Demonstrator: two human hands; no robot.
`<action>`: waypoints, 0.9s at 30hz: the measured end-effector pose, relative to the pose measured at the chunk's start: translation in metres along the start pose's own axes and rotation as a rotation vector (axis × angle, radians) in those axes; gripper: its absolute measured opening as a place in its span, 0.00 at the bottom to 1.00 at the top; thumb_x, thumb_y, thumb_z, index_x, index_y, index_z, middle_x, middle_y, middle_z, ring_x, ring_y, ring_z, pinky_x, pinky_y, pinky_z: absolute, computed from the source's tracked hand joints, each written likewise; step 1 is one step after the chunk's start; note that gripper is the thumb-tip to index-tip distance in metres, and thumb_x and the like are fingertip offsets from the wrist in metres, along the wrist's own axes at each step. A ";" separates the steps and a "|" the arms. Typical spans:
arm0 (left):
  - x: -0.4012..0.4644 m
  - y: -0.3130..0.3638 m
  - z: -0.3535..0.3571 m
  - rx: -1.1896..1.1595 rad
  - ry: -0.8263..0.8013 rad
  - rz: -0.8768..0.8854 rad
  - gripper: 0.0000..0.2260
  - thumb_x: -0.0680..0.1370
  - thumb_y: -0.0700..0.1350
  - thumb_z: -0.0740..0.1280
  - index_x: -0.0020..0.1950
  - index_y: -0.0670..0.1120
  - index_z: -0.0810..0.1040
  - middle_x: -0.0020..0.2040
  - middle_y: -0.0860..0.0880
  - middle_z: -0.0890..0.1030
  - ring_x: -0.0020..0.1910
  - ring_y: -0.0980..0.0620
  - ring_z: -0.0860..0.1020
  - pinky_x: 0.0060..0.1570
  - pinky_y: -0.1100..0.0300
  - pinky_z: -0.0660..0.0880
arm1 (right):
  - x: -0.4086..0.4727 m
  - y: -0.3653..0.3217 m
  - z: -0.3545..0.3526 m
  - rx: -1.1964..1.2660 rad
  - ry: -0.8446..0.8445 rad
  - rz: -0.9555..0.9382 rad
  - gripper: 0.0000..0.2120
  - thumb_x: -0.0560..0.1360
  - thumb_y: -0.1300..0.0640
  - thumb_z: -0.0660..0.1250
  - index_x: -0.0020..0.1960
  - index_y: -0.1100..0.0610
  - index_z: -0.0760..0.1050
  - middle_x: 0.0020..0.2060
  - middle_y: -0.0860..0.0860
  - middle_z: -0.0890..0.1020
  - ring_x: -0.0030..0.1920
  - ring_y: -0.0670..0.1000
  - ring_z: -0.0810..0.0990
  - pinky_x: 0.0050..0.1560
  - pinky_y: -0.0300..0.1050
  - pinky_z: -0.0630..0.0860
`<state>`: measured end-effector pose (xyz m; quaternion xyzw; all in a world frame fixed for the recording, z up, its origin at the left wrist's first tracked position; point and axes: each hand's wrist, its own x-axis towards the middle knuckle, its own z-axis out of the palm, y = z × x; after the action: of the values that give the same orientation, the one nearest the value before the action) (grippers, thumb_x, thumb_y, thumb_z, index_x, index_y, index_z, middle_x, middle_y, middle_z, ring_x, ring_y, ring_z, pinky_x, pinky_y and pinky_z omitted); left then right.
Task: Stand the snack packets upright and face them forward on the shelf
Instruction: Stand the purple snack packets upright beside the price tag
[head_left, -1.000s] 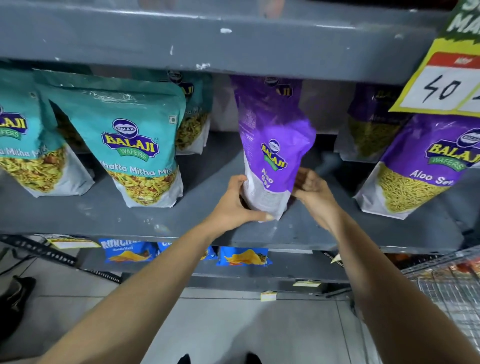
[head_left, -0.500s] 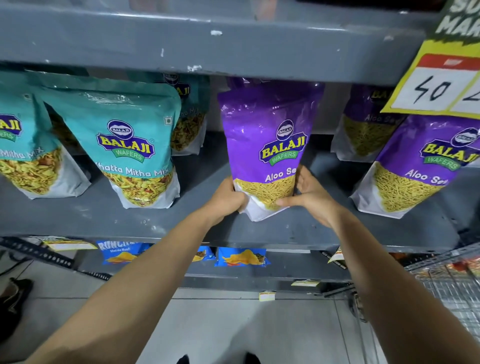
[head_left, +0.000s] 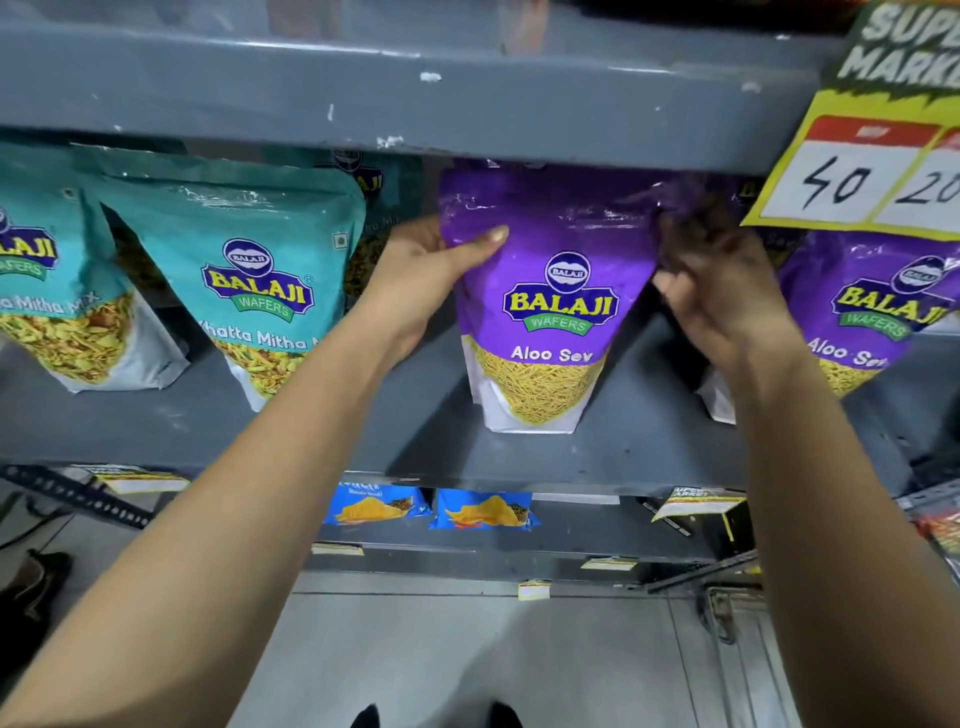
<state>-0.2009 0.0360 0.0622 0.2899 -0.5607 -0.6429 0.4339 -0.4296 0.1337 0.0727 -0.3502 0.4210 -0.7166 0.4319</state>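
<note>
Now that the purple Aloo Sev packet (head_left: 550, 312) has turned label-forward and stands upright on the shelf (head_left: 623, 447), the left hand (head_left: 415, 280) has climbed to clamp its upper edge; the right hand (head_left: 722, 291), blurred, looks loosely curled beside it

purple packet (head_left: 558, 291) upright, facing front | left hand (head_left: 415, 270) gripping | shelf (head_left: 311, 431)

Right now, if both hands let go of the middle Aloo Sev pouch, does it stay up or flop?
Probably stays up: the Aloo Sev pouch stands on a flat white base on the shelf. Likely floppy on top, since the film crinkles where the left hand and right hand hold it. Glossy film may be slippery.
</note>
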 end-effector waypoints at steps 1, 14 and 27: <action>-0.001 -0.003 -0.001 0.015 0.011 0.010 0.17 0.72 0.37 0.73 0.60 0.37 0.78 0.51 0.45 0.86 0.50 0.49 0.84 0.57 0.53 0.80 | 0.001 -0.001 -0.002 -0.007 0.004 -0.005 0.08 0.70 0.64 0.74 0.42 0.53 0.78 0.39 0.48 0.84 0.42 0.46 0.83 0.51 0.46 0.80; -0.062 -0.112 0.006 0.435 -0.070 -0.314 0.30 0.67 0.46 0.80 0.66 0.52 0.71 0.55 0.59 0.81 0.49 0.69 0.77 0.42 0.76 0.74 | -0.054 0.112 -0.061 -0.736 -0.199 0.391 0.30 0.68 0.68 0.77 0.66 0.58 0.72 0.58 0.50 0.84 0.51 0.44 0.85 0.52 0.39 0.80; -0.094 -0.113 0.000 0.497 -0.075 -0.298 0.26 0.65 0.52 0.81 0.57 0.62 0.72 0.56 0.58 0.83 0.54 0.57 0.82 0.56 0.57 0.79 | -0.087 0.119 -0.068 -0.744 -0.217 0.338 0.31 0.67 0.63 0.79 0.66 0.53 0.73 0.59 0.46 0.83 0.51 0.43 0.85 0.53 0.40 0.78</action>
<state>-0.1838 0.1187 -0.0585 0.4425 -0.6678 -0.5527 0.2296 -0.4165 0.2016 -0.0743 -0.4819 0.6545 -0.3939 0.4293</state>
